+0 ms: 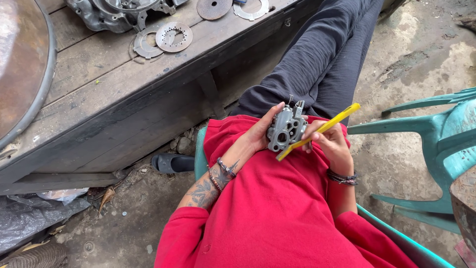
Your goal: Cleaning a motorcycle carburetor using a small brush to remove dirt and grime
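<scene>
Wooden tabletop [99, 94] upper left, carrying round metal discs [173, 35] and an engine casing [106, 15]; teal plastic chair [436, 134] at right. Over the lap: grey metal carburettor body [286, 130], left hand [258, 135] fingers wrapped round it. Right hand [332, 144] fingers pinch a yellow stick tool [320, 131], lower end at the body's face. Looks like cleaning or probing; needs steady aim. Nothing blocks.

1. The carburetor body [286, 130] is matt grey cast metal.
2. The yellow tool [322, 130] looks like smooth plastic.
3. The counter [109, 84] is rough, dark weathered wood.
4. The discs [173, 36] are dull, rusty metal.
</scene>
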